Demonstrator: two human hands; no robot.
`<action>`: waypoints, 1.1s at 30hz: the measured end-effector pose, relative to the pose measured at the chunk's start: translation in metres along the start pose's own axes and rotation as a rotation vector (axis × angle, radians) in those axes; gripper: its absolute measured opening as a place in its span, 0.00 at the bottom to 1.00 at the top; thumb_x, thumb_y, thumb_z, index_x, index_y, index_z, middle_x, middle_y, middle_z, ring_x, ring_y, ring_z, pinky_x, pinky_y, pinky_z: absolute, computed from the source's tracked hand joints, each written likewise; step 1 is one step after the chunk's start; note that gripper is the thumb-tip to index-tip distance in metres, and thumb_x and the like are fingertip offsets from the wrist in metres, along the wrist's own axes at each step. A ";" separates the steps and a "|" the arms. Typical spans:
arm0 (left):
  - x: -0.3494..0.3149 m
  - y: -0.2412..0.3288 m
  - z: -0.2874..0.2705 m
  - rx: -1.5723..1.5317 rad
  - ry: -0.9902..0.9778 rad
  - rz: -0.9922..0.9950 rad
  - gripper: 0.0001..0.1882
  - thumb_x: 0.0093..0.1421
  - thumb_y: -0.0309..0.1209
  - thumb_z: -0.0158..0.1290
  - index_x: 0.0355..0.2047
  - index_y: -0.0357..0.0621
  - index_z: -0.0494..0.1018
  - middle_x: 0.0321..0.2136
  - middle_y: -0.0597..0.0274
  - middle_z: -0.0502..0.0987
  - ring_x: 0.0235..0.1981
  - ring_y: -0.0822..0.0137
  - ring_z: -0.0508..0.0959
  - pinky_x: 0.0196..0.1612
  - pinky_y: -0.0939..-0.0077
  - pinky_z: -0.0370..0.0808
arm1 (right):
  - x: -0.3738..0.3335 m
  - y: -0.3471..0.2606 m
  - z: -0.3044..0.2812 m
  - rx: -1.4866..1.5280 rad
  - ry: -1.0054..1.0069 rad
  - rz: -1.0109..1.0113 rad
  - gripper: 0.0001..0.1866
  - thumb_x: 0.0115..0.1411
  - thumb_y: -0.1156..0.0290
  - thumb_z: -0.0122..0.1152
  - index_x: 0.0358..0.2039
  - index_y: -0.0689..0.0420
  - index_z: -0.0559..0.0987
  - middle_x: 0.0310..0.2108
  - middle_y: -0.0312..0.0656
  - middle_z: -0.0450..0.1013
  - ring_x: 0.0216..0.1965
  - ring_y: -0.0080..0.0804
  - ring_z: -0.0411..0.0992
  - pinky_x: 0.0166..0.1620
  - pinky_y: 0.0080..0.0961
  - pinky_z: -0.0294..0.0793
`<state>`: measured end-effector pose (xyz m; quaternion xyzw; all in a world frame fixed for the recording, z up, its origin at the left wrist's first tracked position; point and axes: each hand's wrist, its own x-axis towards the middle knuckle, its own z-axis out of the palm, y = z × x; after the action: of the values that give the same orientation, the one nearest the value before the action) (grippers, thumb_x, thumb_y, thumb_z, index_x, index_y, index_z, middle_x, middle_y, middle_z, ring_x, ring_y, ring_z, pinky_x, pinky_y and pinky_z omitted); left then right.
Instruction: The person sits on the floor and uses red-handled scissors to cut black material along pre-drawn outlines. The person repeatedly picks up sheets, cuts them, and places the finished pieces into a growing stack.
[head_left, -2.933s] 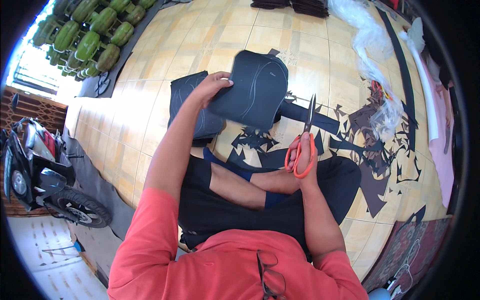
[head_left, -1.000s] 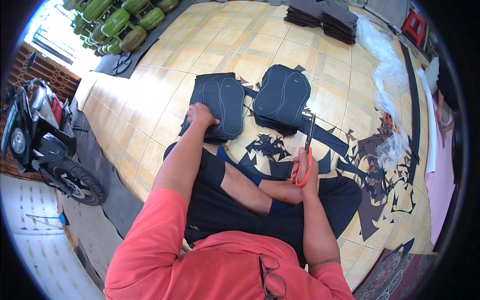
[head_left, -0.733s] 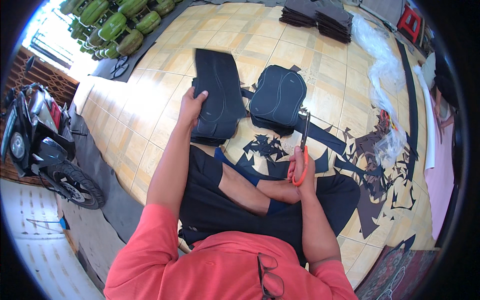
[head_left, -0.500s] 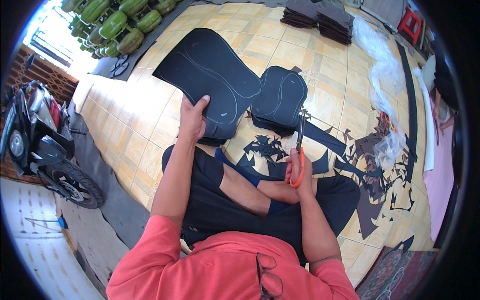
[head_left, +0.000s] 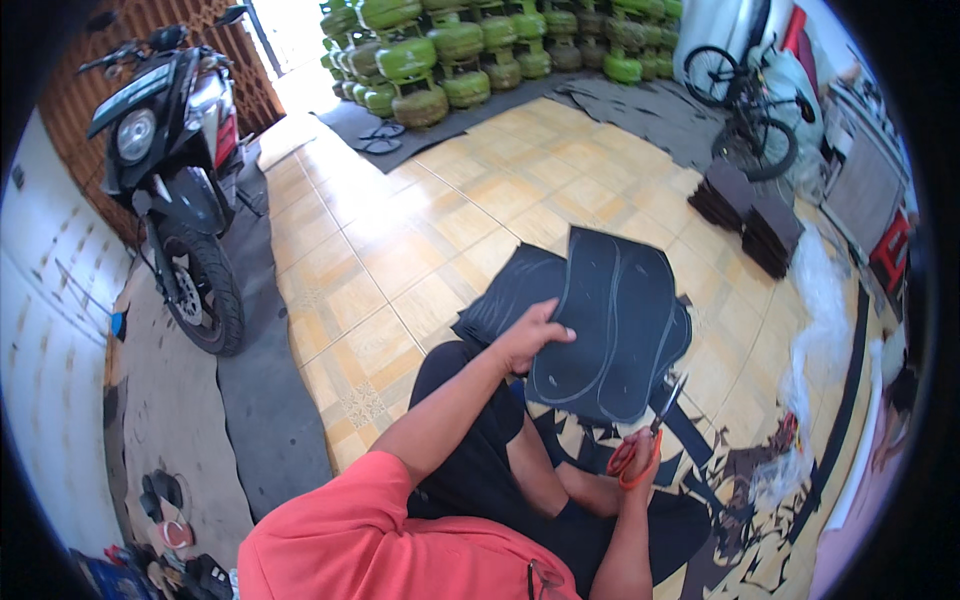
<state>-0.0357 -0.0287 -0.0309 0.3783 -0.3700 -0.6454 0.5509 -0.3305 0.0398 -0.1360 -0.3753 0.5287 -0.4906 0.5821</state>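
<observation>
A dark sheet [head_left: 625, 300] with pale curved lines drawn on it is held up by my left hand [head_left: 532, 338], thumb on top at its left edge. My right hand [head_left: 636, 458] is closed round the orange handles of a pair of scissors [head_left: 668, 402]. The blades point up and away, close to the sheet's lower right corner. Behind my left hand lies a stack of similar dark marked pieces [head_left: 512, 288]. A second stack [head_left: 683, 335] is mostly hidden under the sheet. Dark offcuts [head_left: 690, 430] lie around the scissors and my crossed legs.
Brown cut pieces [head_left: 745, 215] are piled far right, near clear plastic wrap [head_left: 820, 290] and a bicycle [head_left: 750, 120]. Green gas cylinders [head_left: 460, 60] stand at the back. A motorbike [head_left: 185, 200] is parked at the left on grey matting [head_left: 265, 420]. At right, another person's arm partly shows.
My view has swung round, bringing more of the far floor in. The sheet has been turned and drawn nearer the scissors, and now covers much of the right-hand stack.
</observation>
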 end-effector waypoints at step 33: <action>-0.212 0.154 -0.012 0.185 -0.062 0.200 0.28 0.53 0.25 0.57 0.55 0.28 0.68 0.44 0.57 0.78 0.45 0.70 0.77 0.50 0.77 0.72 | -0.040 -0.235 0.148 -0.030 -0.586 -0.545 0.21 0.61 0.60 0.55 0.47 0.63 0.69 0.38 0.38 0.72 0.38 0.20 0.68 0.41 0.19 0.67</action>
<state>0.0637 0.1622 0.1184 0.3687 -0.4807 -0.5619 0.5633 -0.2241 0.0104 0.1222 -0.6345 0.2281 -0.4914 0.5512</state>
